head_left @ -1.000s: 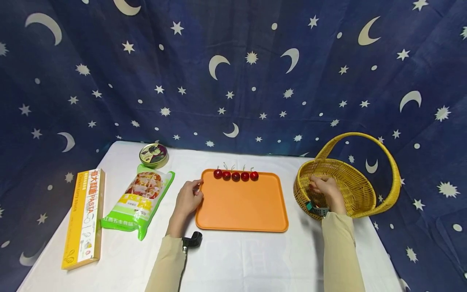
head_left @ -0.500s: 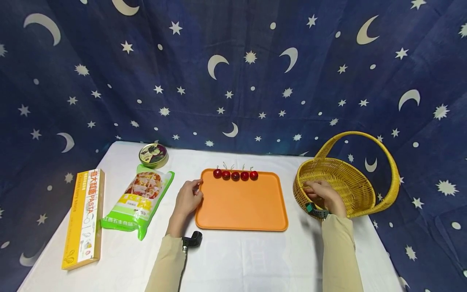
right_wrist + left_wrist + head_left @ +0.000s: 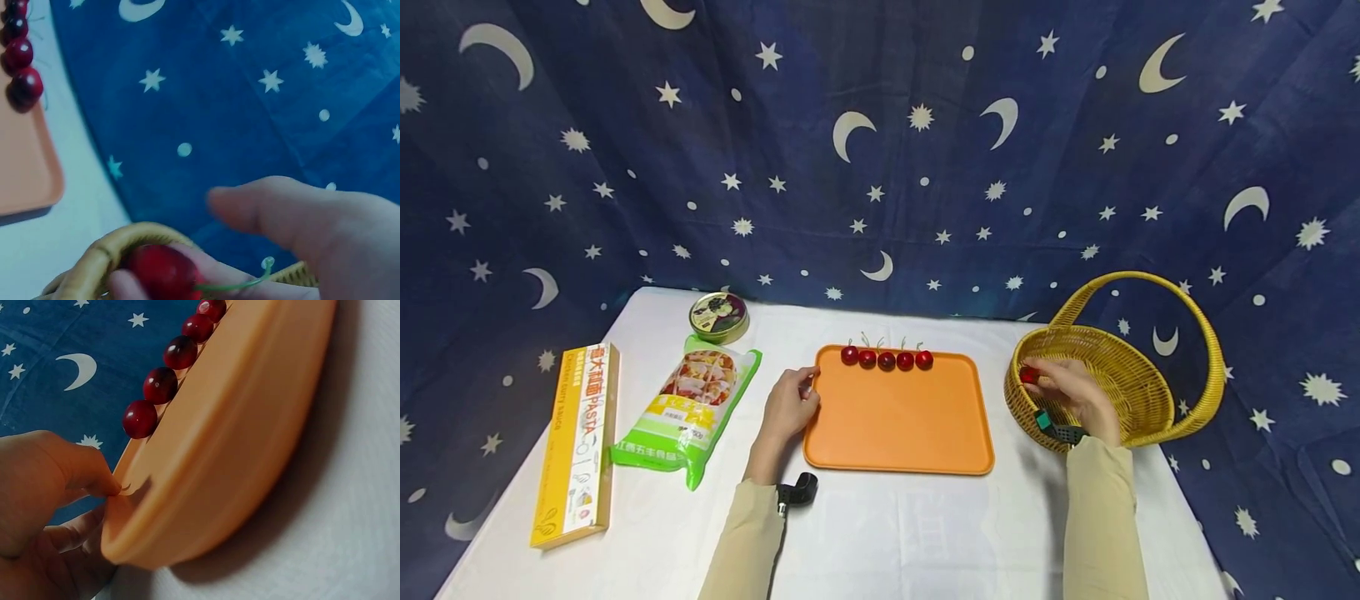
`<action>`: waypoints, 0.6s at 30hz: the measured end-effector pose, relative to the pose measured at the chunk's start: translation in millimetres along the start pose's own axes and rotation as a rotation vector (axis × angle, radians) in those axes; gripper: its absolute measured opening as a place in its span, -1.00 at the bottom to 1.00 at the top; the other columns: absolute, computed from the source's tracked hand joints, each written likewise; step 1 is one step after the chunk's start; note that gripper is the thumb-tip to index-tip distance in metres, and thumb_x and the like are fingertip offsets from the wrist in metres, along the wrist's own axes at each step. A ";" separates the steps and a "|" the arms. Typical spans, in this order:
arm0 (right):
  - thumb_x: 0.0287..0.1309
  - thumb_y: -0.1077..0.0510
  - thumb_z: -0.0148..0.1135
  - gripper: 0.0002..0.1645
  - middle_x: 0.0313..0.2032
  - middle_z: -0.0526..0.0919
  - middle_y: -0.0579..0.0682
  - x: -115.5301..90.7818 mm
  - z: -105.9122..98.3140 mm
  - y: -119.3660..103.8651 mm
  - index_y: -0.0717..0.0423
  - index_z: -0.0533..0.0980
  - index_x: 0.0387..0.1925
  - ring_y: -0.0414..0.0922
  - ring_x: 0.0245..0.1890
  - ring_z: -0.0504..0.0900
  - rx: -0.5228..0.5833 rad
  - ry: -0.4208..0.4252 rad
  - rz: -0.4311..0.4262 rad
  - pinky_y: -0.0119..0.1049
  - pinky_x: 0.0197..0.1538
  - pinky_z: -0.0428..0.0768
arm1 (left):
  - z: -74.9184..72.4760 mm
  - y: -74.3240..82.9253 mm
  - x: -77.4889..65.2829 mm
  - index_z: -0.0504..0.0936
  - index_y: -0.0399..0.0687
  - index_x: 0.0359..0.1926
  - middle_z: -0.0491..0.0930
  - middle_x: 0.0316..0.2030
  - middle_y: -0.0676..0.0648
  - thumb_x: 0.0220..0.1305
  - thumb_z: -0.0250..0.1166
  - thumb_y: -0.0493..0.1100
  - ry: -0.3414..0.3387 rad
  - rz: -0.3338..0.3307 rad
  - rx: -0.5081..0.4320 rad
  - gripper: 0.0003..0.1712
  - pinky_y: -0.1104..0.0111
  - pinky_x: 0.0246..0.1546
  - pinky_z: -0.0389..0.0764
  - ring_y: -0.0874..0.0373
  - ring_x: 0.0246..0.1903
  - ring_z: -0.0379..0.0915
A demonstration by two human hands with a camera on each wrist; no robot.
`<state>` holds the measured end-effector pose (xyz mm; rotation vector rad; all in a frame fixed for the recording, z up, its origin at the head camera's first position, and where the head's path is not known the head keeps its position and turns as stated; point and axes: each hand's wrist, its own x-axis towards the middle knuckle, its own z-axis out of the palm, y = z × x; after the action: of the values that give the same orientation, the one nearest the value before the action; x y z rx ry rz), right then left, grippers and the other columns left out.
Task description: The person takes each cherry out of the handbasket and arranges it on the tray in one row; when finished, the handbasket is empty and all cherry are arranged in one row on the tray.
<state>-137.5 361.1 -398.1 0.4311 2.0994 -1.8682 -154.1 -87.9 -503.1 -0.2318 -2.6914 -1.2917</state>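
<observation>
My left hand pinches the left rim of the orange tray; in the left wrist view one fingertip sits over the rim, with other fingers by its outer side. Several dark red cherries with stems line the tray's far edge. At the near-left rim of the yellow wicker basket, my right hand holds a single red cherry. A green stem trails from this cherry in the right wrist view, where its lower part is cut off by the frame.
Left of the tray lie a green-and-white food bag and a yellow pasta box. Behind the bag is a round tin. The basket's tall handle arches over its right side. A starry blue cloth hangs behind the table.
My right hand has shifted from deeper in the basket to its left rim, and a red cherry now shows at its fingertips. The left hand and tray stay put.
</observation>
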 end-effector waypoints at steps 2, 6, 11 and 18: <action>0.30 0.18 0.23 -0.49 -0.24 0.68 -0.13 -2.2 0.8 -4.1 0.42 0.44 0.18 -0.23 -0.25 0.70 -0.005 0.013 -0.057 -0.35 -0.05 0.61 | -0.3 0.3 0.2 0.64 -0.29 0.06 0.53 -0.29 -0.19 0.03 0.23 -0.39 0.002 0.003 0.000 -0.52 0.22 -0.31 0.38 0.02 -0.37 0.41; 0.24 0.32 0.24 -0.38 -0.21 0.65 -0.12 -1.5 9.8 -15.2 0.47 0.31 0.27 -0.25 -0.21 0.68 0.009 0.026 -0.139 -0.36 -0.02 0.59 | -1.0 1.3 0.7 0.64 -0.29 0.06 0.53 -0.29 -0.19 0.03 0.24 -0.39 0.002 0.005 0.003 -0.51 0.22 -0.31 0.38 0.03 -0.37 0.42; 0.25 0.38 0.19 -0.50 -0.30 0.67 -0.09 10.5 35.3 -24.6 0.43 0.34 0.20 -0.22 -0.30 0.72 0.060 0.009 -0.205 -0.33 -0.14 0.64 | -1.3 1.8 1.6 0.64 -0.29 0.07 0.53 -0.29 -0.19 0.03 0.24 -0.39 0.002 0.008 0.007 -0.51 0.23 -0.31 0.37 0.02 -0.38 0.41; 0.18 0.36 0.28 -0.45 -0.43 0.71 -0.07 39.9 76.4 -14.9 0.52 0.35 0.15 -0.23 -0.44 0.72 0.029 0.037 -0.121 -0.34 -0.25 0.65 | 0.4 -0.6 0.2 0.64 -0.30 0.07 0.52 -0.31 -0.18 0.02 0.24 -0.39 0.004 0.009 0.010 -0.51 0.22 -0.32 0.38 0.02 -0.37 0.40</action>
<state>-178.3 284.6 -409.6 0.3553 2.1695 -1.9736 -154.5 -87.9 -503.8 -0.2399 -2.6899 -1.2738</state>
